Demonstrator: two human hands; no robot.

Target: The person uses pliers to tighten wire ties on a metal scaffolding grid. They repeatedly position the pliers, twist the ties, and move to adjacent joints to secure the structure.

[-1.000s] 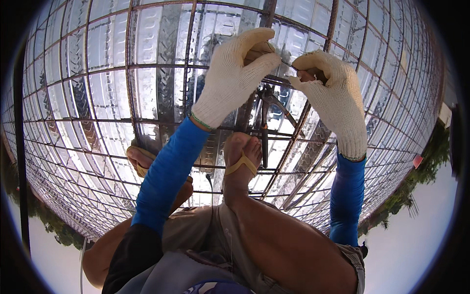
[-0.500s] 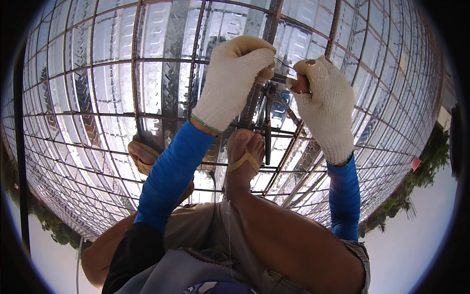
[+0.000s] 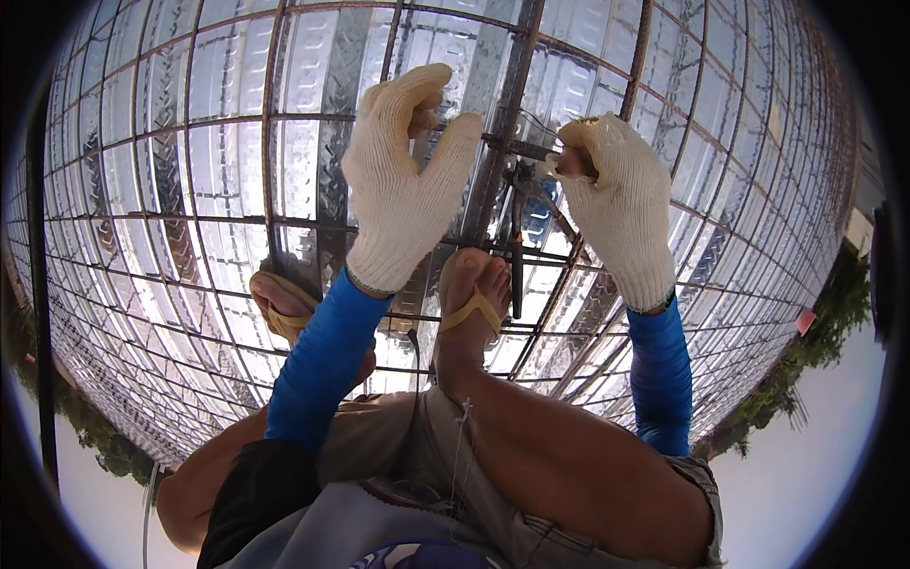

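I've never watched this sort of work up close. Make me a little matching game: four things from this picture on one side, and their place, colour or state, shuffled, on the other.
Things:
1. left hand
2. right hand
3. pincers
4. sleeves

Descriptions:
A. bright blue
B. fingers curled at a thin wire
C. beside the toes of the right foot
D. thumb and fingers spread apart

Pairs: 1-D, 2-B, 3-C, 4-A
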